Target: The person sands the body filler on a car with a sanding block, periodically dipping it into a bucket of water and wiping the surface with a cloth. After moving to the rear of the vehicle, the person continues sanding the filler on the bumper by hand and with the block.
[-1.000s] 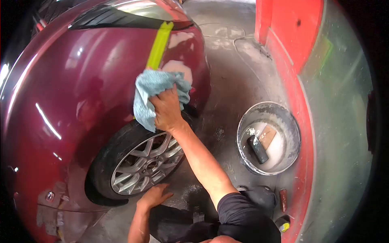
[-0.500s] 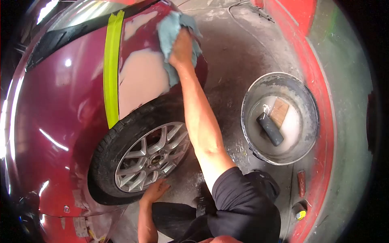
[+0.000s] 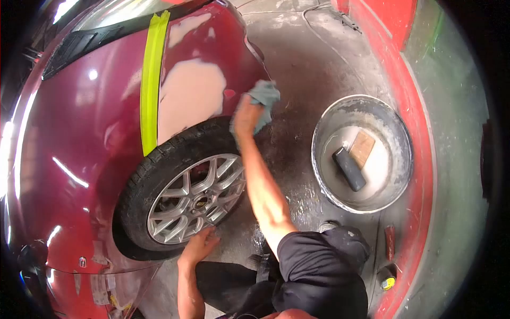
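Note:
My right hand (image 3: 247, 118), a little blurred, is closed on a blue-green cloth (image 3: 265, 98) near the lower rear of the maroon car fender (image 3: 241, 66). Part of the cloth hangs over the floor side. A pale pink filler patch (image 3: 194, 87) lies on the fender above the wheel arch, left of that hand. Yellow-green masking tape (image 3: 152, 87) runs down the panel beside the patch. My left hand (image 3: 201, 244) is low by the silver wheel (image 3: 196, 199), fingers loosely apart with nothing in them; whether they touch the tire cannot be made out.
A grey bucket (image 3: 321, 127) on the floor at right holds whitish liquid, a dark sanding block (image 3: 349, 169) and a tan block (image 3: 362, 149). Beyond it are a red object (image 3: 390, 242) and a black-and-yellow item (image 3: 388, 279). A hose (image 3: 313, 32) crosses the floor at the top.
My right hand has come down and back with the cloth from the upper fender, uncovering the panel and the patch's right edge. My left hand stays by the wheel.

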Demonstrator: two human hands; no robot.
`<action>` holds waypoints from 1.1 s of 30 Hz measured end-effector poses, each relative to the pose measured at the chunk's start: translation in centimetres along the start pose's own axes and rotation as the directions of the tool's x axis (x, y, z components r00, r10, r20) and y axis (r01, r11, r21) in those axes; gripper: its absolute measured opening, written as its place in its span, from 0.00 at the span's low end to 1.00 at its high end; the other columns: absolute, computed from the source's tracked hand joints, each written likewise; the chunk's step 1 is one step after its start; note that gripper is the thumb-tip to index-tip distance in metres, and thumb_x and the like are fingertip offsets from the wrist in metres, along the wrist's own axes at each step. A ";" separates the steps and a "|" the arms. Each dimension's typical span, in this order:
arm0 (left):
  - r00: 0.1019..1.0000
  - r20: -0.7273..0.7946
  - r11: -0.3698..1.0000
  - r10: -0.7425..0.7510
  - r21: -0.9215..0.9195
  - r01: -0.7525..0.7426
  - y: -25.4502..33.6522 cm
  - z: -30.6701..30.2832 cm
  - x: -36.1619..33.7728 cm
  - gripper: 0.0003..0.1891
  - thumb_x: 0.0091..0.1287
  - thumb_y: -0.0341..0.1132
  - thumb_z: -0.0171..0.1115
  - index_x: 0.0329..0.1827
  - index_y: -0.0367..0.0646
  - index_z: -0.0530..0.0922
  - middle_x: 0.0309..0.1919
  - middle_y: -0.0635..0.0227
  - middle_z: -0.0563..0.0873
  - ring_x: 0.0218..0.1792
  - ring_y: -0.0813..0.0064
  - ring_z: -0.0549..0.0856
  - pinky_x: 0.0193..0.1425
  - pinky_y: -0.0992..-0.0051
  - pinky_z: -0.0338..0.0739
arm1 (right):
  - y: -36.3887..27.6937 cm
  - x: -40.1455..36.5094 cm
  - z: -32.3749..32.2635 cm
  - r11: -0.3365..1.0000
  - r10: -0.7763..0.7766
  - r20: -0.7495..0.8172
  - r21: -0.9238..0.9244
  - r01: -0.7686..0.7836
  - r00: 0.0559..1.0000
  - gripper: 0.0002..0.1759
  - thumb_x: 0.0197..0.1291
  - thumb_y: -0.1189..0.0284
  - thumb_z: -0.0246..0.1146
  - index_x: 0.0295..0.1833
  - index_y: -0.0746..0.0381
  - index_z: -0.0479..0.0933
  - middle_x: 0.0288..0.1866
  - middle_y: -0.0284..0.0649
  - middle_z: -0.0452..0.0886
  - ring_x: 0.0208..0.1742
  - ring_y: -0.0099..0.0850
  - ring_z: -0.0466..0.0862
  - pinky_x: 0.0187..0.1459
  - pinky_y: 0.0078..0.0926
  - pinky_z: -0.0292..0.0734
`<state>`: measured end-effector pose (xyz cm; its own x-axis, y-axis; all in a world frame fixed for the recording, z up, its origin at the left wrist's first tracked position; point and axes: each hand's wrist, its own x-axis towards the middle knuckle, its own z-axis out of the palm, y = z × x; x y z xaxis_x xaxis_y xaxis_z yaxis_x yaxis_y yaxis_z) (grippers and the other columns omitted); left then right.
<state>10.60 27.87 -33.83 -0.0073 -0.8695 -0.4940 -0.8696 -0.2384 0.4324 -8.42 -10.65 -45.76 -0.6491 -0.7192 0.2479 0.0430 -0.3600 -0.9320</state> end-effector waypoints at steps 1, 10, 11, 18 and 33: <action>1.000 0.017 1.000 -0.008 0.010 0.008 0.2 -0.1 0.2 0.30 0.71 0.44 0.73 0.72 0.36 0.80 0.51 0.48 0.92 0.49 0.55 0.93 0.56 0.60 0.85 | -7.0 -0.4 0.1 0.998 -0.058 -0.002 -0.029 0.057 0.998 0.40 0.82 0.47 0.48 0.81 0.71 0.64 0.84 0.64 0.62 0.86 0.60 0.59 0.86 0.65 0.39; 0.990 0.116 0.995 -0.076 0.076 0.068 -0.9 0.8 3.2 0.30 0.71 0.44 0.74 0.72 0.38 0.80 0.58 0.47 0.90 0.50 0.58 0.92 0.58 0.62 0.86 | -26.3 -6.1 1.5 0.761 -0.646 0.259 0.144 0.633 0.718 0.32 0.61 0.53 0.72 0.66 0.61 0.82 0.73 0.57 0.77 0.81 0.63 0.67 0.80 0.81 0.44; 0.988 0.125 0.995 -0.086 0.059 0.080 -1.2 0.9 3.5 0.30 0.72 0.44 0.74 0.72 0.38 0.81 0.59 0.47 0.90 0.50 0.59 0.92 0.58 0.62 0.86 | -25.5 -5.4 1.5 0.719 -0.688 0.248 0.100 0.688 0.682 0.32 0.60 0.55 0.71 0.67 0.58 0.82 0.73 0.56 0.78 0.80 0.62 0.69 0.80 0.80 0.46; 0.988 0.113 0.994 -0.107 0.014 0.106 -3.0 1.4 4.0 0.27 0.74 0.44 0.72 0.71 0.38 0.81 0.51 0.51 0.92 0.48 0.60 0.91 0.53 0.63 0.84 | -11.1 1.3 0.9 0.955 -0.130 0.190 0.287 0.071 0.973 0.35 0.81 0.43 0.46 0.76 0.57 0.75 0.70 0.49 0.80 0.73 0.49 0.78 0.78 0.53 0.69; 0.996 0.084 0.999 -0.020 0.044 0.017 -2.2 1.5 3.7 0.32 0.76 0.51 0.70 0.75 0.41 0.76 0.53 0.54 0.92 0.55 0.59 0.91 0.62 0.62 0.82 | -7.2 11.6 0.9 0.979 0.103 0.049 -0.182 -0.093 0.993 0.31 0.83 0.50 0.47 0.70 0.64 0.77 0.70 0.63 0.76 0.70 0.62 0.75 0.71 0.68 0.65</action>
<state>11.71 25.81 -37.76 -0.0312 -0.8248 -0.5646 -0.8907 -0.2334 0.3901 -15.60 -16.90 -35.92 -0.6033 -0.7806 0.1632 -0.0359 -0.1778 -0.9834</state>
